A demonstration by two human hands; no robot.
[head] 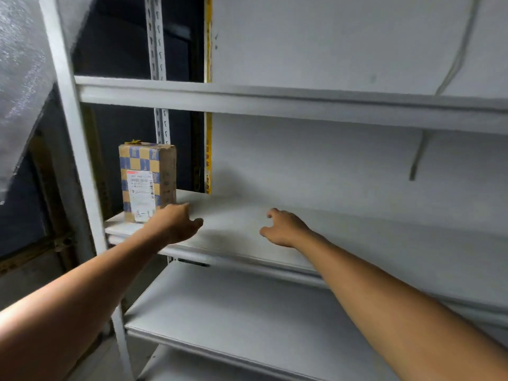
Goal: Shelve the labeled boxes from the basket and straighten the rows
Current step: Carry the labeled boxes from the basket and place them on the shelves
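A brown cardboard box (147, 180) with a blue checked pattern and a white shipping label stands upright at the left end of the middle shelf (343, 237). My left hand (176, 222) is at the box's lower right corner, fingers loosely curled, holding nothing; whether it touches the box I cannot tell. My right hand (284, 226) hovers over the bare shelf to the right, fingers relaxed and holding nothing. The basket is out of view.
The white metal rack has an upper shelf (275, 103) and a lower shelf (247, 320). A slotted upright post (160, 78) stands behind the box. A white wall with a thin cable (456, 59) is behind the rack.
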